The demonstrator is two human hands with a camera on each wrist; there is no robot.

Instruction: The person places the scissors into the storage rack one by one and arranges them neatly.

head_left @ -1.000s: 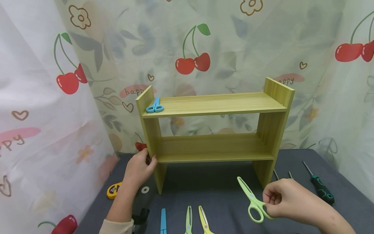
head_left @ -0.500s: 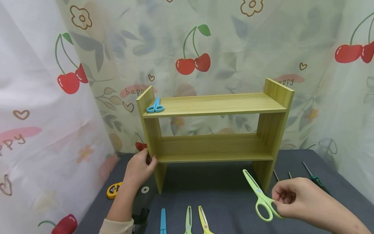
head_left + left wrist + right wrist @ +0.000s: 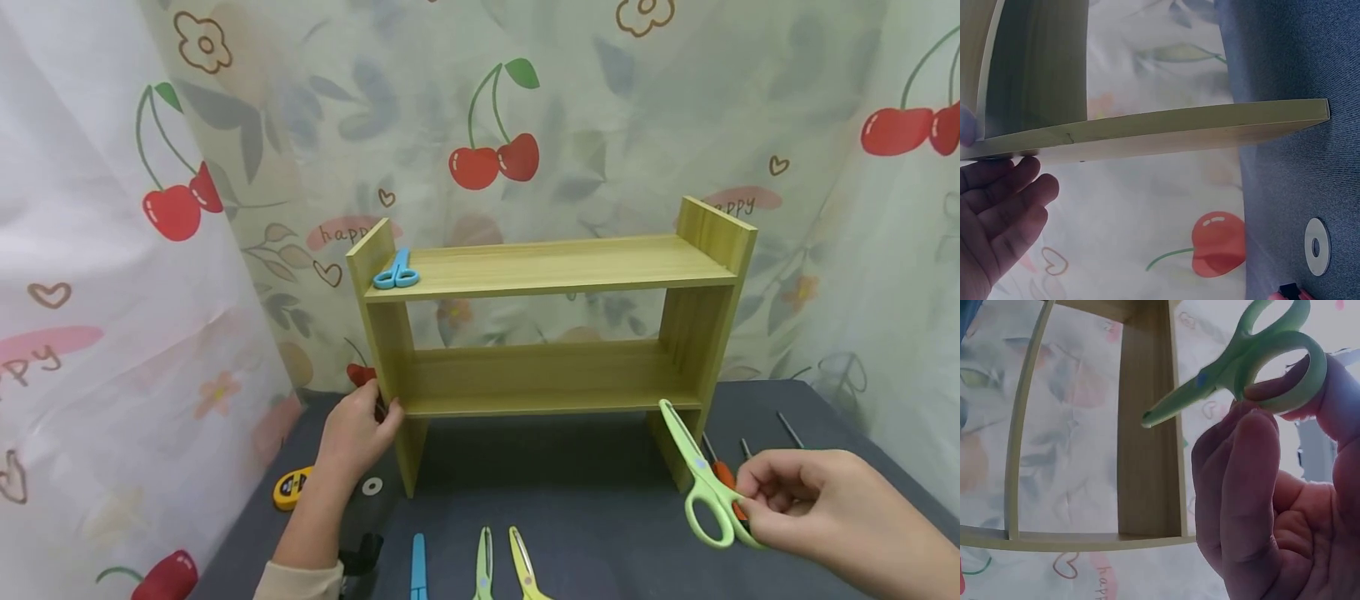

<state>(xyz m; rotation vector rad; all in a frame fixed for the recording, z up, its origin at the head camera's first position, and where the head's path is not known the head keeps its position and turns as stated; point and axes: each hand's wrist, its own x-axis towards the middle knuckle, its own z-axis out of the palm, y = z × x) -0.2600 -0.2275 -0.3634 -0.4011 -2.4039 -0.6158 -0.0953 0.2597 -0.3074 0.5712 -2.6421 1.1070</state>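
A two-tier wooden shelf (image 3: 555,268) stands on the dark table. My left hand (image 3: 354,435) grips its left side panel (image 3: 1166,125) at the lower board's height, thumb on one side and fingers on the other. Light green scissors (image 3: 701,471) hang tilted in front of the shelf's right leg, blades pointing up and left. My right hand (image 3: 825,500) pinches one handle loop (image 3: 1291,369) between thumb and finger; the other fingers are curled below. Blue scissors (image 3: 397,271) lie at the left end of the top board.
At the front lie a blue tool (image 3: 418,567), green scissors (image 3: 483,562) and yellow scissors (image 3: 525,565), cut by the frame edge. A yellow tape measure (image 3: 291,488) and a white washer (image 3: 372,486) sit left. Screwdrivers, one orange-handled (image 3: 723,473), are partly hidden behind my right hand.
My right hand has moved right and slightly up, carrying the green scissors. It now covers the green-and-black screwdriver's handle, and an orange handle shows. My left hand stays on the panel.
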